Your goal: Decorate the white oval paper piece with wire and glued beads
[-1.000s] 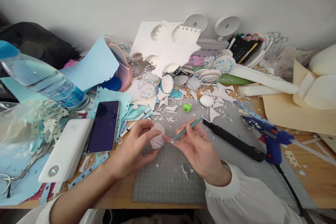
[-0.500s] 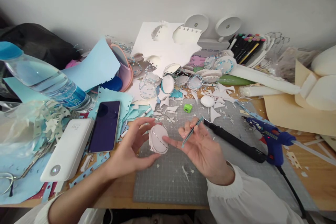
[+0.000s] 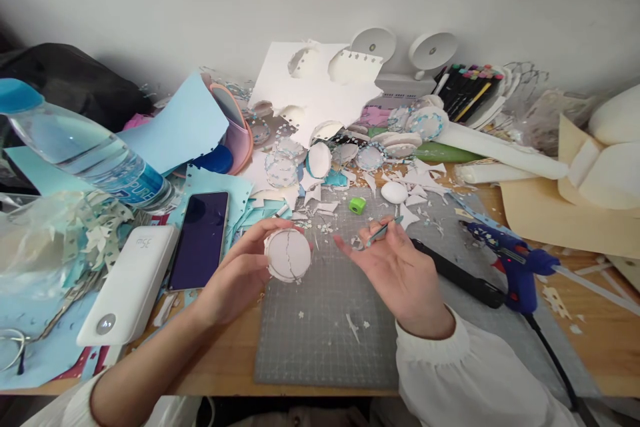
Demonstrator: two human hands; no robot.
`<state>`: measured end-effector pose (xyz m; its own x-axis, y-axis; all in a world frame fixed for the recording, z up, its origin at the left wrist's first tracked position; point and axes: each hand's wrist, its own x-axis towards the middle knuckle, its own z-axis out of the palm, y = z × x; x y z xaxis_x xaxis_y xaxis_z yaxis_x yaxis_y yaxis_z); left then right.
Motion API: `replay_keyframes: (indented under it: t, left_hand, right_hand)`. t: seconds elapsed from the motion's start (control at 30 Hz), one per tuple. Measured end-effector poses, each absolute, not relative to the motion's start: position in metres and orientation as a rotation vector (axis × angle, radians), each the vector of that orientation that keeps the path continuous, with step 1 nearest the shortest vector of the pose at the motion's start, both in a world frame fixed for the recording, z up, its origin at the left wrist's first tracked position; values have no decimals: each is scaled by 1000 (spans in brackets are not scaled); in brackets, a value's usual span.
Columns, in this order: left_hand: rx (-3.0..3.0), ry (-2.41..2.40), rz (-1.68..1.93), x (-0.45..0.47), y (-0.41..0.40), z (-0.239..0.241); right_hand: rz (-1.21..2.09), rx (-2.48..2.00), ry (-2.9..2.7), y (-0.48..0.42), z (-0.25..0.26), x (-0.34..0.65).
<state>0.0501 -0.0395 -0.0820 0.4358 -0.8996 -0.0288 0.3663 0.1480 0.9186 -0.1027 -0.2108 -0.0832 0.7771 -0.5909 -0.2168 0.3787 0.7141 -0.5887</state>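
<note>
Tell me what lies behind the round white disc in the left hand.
Past the white disc, the grey cutting mat shows below, and part of the left hand at its upper-left edge. Its back and whatever lies straight behind it are covered and cannot be seen.

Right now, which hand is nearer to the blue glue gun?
The right hand: it is left of the glue gun; the left hand, holding a white disc, is farther left.

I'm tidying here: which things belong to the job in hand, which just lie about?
Probably in use:
round white disc, in left hand
slim teal tool, in right hand
gridded grey mat beneath
perhaps blue glue gun

Apparently just lying about:
clear plastic bottle, blue cap
flat phone, dark screen
white rectangular power bank
</note>
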Motion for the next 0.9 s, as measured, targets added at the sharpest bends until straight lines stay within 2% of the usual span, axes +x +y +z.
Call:
replay_keyframes:
  t: [0.13,0.27,0.53,0.9]
  left_hand:
    - [1184,-601,-1066,45,-36,-85]
    - [1258,-780,-1113,41,-30,-85]
    - [1362,-993,-939,39,-27,-88]
    - [1376,-977,-978,39,-24,-89]
  right_hand:
    - [-657,-650,454,-210,-85,-101]
    - [-733,-770,478,-205,-85,-102]
    - [-834,-1084,354,-191,-80,-105]
    - [-893,-1365,211,-189,-94,-107]
